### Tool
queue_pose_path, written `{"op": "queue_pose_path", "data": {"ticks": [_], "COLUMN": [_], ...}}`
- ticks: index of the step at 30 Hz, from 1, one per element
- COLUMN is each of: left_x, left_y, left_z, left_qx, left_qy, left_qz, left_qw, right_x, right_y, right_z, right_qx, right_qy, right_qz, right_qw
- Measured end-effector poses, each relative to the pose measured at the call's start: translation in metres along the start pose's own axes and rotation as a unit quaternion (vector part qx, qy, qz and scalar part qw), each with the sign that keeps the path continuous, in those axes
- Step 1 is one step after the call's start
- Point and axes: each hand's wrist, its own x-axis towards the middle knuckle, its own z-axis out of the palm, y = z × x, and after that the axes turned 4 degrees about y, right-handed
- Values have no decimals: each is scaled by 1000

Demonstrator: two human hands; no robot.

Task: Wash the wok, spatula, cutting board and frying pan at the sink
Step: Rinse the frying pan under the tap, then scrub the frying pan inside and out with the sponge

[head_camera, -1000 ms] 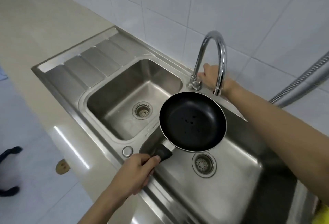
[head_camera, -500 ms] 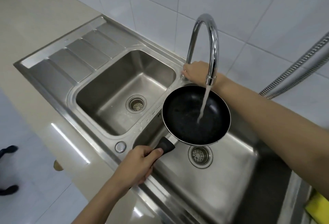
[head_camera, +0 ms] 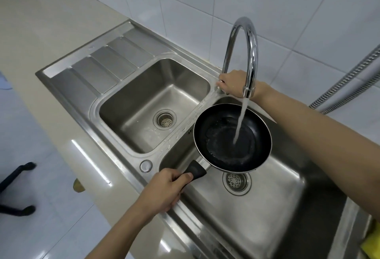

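Note:
My left hand (head_camera: 162,191) grips the black handle of the black frying pan (head_camera: 218,135), which hangs level over the right basin (head_camera: 277,207) of the steel double sink. Water runs from the curved chrome tap (head_camera: 243,52) into the pan and spreads over its bottom. My right hand (head_camera: 233,82) reaches behind the spout and holds the tap's base valve. Wok, spatula and cutting board are out of view.
The left basin (head_camera: 144,98) and the ribbed drainboard (head_camera: 107,61) lie to the left. A beige counter (head_camera: 51,22) surrounds the sink. White wall tiles stand behind. A metal hose (head_camera: 349,77) runs at the right, and something yellow (head_camera: 372,244) shows at the bottom right corner.
The tap went from off to running; water now pools across the pan's bottom. Both hands keep their holds, and the pan has stayed under the spout.

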Motion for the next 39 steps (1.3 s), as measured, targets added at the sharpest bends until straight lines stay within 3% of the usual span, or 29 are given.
{"op": "queue_pose_path", "data": {"ticks": [3,8,12,14,17,19,22,25,28,32,36,39], "left_x": [-4,-14,-20,-20,-17,-15,-11,-4,0,-3,-10,-16], "left_y": [1,4,3,0,-4,-8,-12,-11,-5,2,4,3], "left_z": [0,-4,-8,-6,4,12,28,44,58,73,78,74], "left_qx": [13,24,43,52,63,68,80,97,106,97,86,87], "left_qy": [-4,-6,-3,-7,-19,-31,-55,-70,-98,-125,-133,-136], "left_qz": [12,23,38,46,53,52,46,43,59,65,61,48], "left_qw": [1000,999,998,998,996,996,994,992,988,985,985,986], "right_x": [2,-8,-45,-84,-182,-252,-340,-399,-424,-425,-412,-391], "right_y": [18,29,23,23,25,35,70,101,107,109,99,70], "right_z": [2,-3,-8,-3,23,46,77,95,97,97,87,84], "right_qx": [30,92,179,265,405,372,158,-4,48,97,166,153], "right_qy": [15,19,74,146,244,290,333,235,127,136,231,280], "right_qz": [-20,57,93,136,197,234,319,460,561,561,511,394], "right_qw": [999,994,977,943,859,850,873,856,817,811,811,862]}}
